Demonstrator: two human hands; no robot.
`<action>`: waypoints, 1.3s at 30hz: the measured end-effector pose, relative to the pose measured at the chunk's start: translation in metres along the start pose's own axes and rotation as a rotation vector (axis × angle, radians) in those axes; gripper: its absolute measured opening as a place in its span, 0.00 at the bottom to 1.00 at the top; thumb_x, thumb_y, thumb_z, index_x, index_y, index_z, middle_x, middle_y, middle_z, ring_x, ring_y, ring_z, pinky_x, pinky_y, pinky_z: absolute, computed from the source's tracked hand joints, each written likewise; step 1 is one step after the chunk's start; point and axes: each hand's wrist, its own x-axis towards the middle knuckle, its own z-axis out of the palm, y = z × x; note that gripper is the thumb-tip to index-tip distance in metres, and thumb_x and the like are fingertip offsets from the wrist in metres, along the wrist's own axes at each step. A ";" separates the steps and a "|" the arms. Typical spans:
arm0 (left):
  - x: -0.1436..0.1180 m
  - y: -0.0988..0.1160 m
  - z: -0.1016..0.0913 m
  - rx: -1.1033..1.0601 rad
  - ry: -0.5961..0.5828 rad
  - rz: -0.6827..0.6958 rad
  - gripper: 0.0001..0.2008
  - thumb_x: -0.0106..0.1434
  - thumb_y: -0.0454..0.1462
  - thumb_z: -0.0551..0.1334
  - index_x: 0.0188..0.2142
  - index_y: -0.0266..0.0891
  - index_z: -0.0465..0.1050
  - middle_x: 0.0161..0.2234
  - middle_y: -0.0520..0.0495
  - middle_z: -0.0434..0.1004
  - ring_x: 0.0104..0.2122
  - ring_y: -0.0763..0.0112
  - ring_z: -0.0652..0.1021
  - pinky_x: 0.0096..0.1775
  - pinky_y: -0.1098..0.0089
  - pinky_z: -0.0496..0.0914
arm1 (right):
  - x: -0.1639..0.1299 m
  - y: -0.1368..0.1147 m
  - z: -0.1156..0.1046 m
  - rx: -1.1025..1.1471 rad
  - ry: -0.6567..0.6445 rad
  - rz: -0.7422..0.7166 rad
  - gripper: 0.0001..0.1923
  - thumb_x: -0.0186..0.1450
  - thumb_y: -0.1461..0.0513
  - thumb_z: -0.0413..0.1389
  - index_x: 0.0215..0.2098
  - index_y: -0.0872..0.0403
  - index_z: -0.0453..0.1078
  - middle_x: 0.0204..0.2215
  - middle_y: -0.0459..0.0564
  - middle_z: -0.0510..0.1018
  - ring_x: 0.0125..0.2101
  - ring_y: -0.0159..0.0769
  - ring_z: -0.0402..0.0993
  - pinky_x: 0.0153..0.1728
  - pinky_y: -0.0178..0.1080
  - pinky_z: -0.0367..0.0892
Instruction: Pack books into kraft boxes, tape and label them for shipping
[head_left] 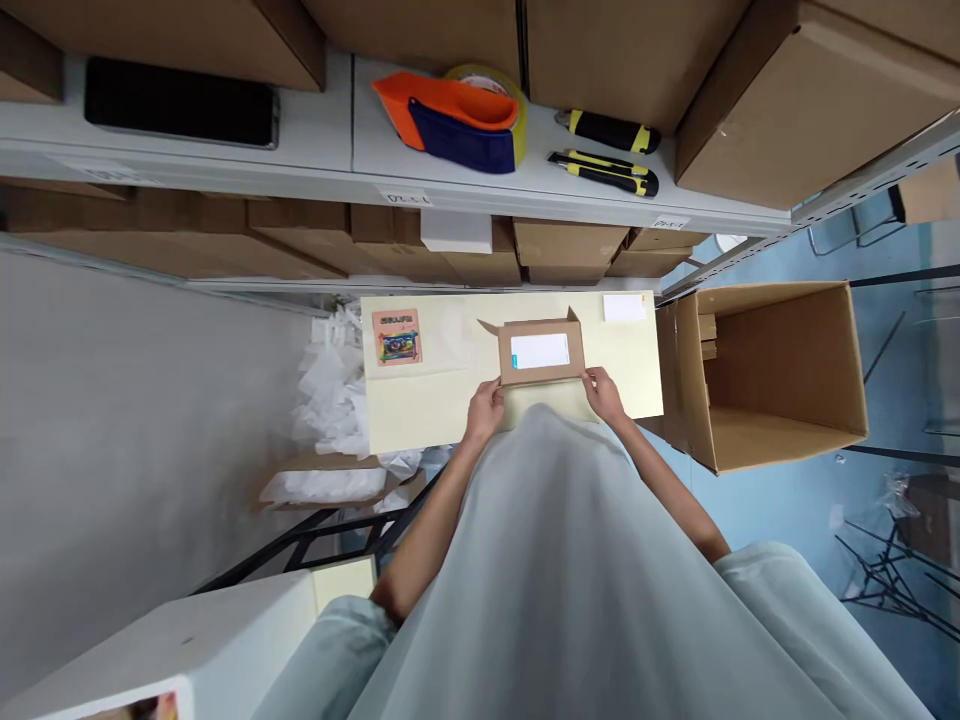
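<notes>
A small brown cardboard box (541, 376) stands on the cream table with thin flaps sticking out at its far corners. A white rectangle (540, 350) with a blue patch at one corner shows within its outline; whether it lies inside or is stuck on, I cannot tell. My left hand (486, 408) pinches the box's near left corner. At the near right corner, the fingers of my right hand (602, 396) are closed on the edge. To the left lies a pinkish printed booklet (398, 337) with a colourful picture, and to the right a white stack of paper or labels (624, 307).
A large open carton (784, 350) stands right of the table (442, 415). On the shelf ahead are a tape dispenser (457, 120), two box cutters (611, 132), a black phone (181, 103) and cardboard boxes. Crumpled white wrapping (334, 385) fills the left side.
</notes>
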 end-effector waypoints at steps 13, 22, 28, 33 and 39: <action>0.053 0.030 0.001 -0.134 0.069 -0.125 0.35 0.66 0.34 0.61 0.73 0.36 0.67 0.66 0.34 0.79 0.62 0.52 0.81 0.67 0.51 0.74 | 0.061 0.002 -0.005 0.172 -0.005 0.041 0.32 0.74 0.45 0.59 0.68 0.54 0.71 0.63 0.64 0.81 0.55 0.50 0.84 0.60 0.55 0.80; 0.006 0.037 -0.005 -0.252 0.178 0.057 0.34 0.70 0.43 0.66 0.73 0.41 0.66 0.68 0.35 0.77 0.57 0.58 0.83 0.58 0.58 0.80 | 0.014 -0.009 -0.004 0.354 0.048 -0.096 0.43 0.72 0.43 0.62 0.78 0.50 0.59 0.66 0.64 0.77 0.61 0.50 0.81 0.59 0.52 0.80; -0.010 0.016 0.002 -0.162 0.112 -0.104 0.35 0.66 0.38 0.67 0.71 0.43 0.66 0.63 0.36 0.79 0.55 0.56 0.84 0.56 0.57 0.81 | -0.004 -0.001 0.003 0.189 -0.027 0.023 0.43 0.72 0.47 0.63 0.77 0.56 0.58 0.65 0.69 0.78 0.63 0.54 0.80 0.60 0.57 0.80; -0.026 0.038 -0.011 0.074 0.455 0.147 0.41 0.69 0.40 0.67 0.77 0.41 0.56 0.74 0.31 0.64 0.70 0.48 0.71 0.70 0.49 0.69 | -0.015 -0.033 -0.008 -0.090 0.108 -0.289 0.36 0.75 0.51 0.62 0.76 0.55 0.62 0.72 0.67 0.70 0.73 0.56 0.66 0.73 0.62 0.67; -0.004 0.072 -0.007 0.297 0.057 0.440 0.26 0.74 0.42 0.62 0.68 0.36 0.72 0.71 0.29 0.68 0.74 0.40 0.65 0.76 0.41 0.58 | 0.000 -0.082 0.003 -0.257 -0.156 -0.520 0.24 0.80 0.59 0.51 0.71 0.53 0.70 0.70 0.61 0.74 0.69 0.51 0.71 0.72 0.57 0.69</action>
